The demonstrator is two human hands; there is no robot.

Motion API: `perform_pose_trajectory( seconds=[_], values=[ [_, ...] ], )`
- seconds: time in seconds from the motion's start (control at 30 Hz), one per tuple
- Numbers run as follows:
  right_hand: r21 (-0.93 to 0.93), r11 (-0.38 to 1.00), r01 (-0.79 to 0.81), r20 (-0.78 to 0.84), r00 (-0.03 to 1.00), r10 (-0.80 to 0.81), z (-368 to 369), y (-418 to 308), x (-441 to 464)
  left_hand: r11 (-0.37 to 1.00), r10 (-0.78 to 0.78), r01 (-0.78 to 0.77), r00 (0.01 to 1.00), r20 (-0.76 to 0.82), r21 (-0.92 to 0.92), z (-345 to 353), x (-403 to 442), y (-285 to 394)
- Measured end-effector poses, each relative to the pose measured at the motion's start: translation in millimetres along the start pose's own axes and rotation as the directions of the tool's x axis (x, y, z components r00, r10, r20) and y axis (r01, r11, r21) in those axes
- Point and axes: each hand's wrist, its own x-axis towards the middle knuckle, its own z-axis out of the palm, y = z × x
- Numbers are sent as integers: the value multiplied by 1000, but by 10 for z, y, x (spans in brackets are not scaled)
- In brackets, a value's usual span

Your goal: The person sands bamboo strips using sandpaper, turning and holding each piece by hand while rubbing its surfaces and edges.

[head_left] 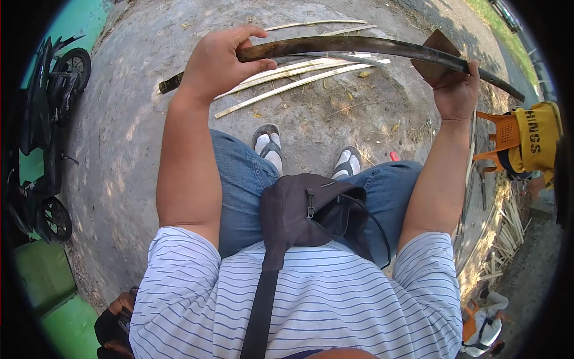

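Note:
A long, dark, slightly curved bamboo strip [347, 44] is held crosswise in front of me. My left hand [220, 63] grips it toward its left end, thumb below and fingers around the far side. Near the other end, my right hand [458, 96] is closed on the strip with the thumb raised against it. A flat, rust-brown plate like a blade [439, 58] shows at my right hand, partly behind the strip. Whether it has a handle is hidden. Below the strip, several pale split bamboo slats [305, 84] lie on the ground.
Motorcycles [51, 137] stand at the left. On the right are an orange plastic chair [499, 134] and a person in a yellow shirt [538, 137]. A pile of pale slats [508, 230] lies below them. Other people appear at the lower corners. A small red object [394, 156] is near my right knee.

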Motion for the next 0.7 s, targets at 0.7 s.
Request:
perform_pose_trajectory(
  seconds=[0.7],
  values=[
    [-964,200,174,201,972,122,1127,1503,-223,679,-278,-47,907,-315,-733,728,202,138]
  ],
)
